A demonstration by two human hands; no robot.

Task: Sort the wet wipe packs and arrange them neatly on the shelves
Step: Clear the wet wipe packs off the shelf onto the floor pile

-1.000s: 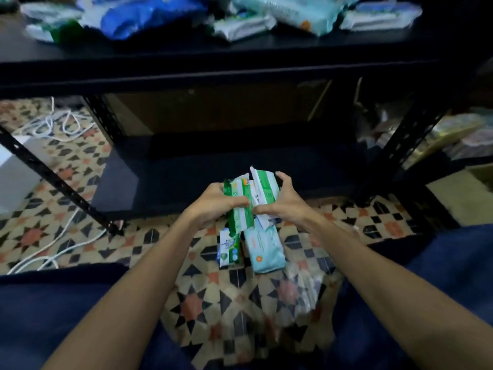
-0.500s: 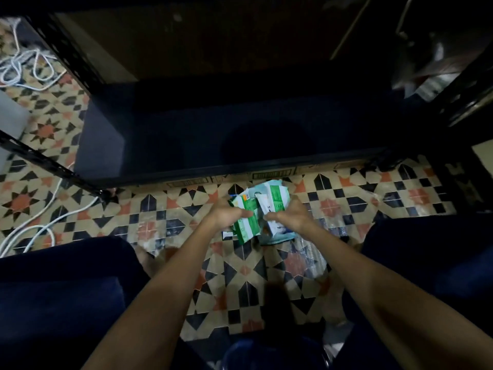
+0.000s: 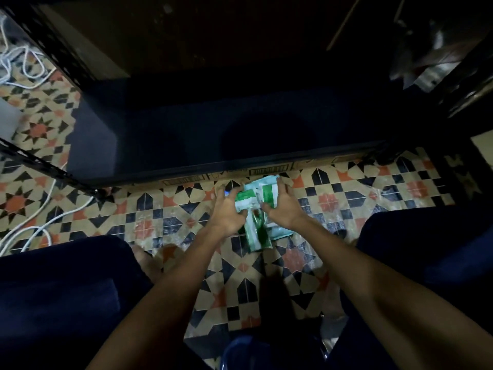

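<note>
Both hands on the packs, low over the tiled floor.

My left hand and right hand flanked a small bundle of green-and-white wet wipe packs — fingers spread and only loosely curved against its sides, pressing rather than gripping. The packs sat on the floor just in front of the dark bottom shelf; white cables lay far left.
</note>
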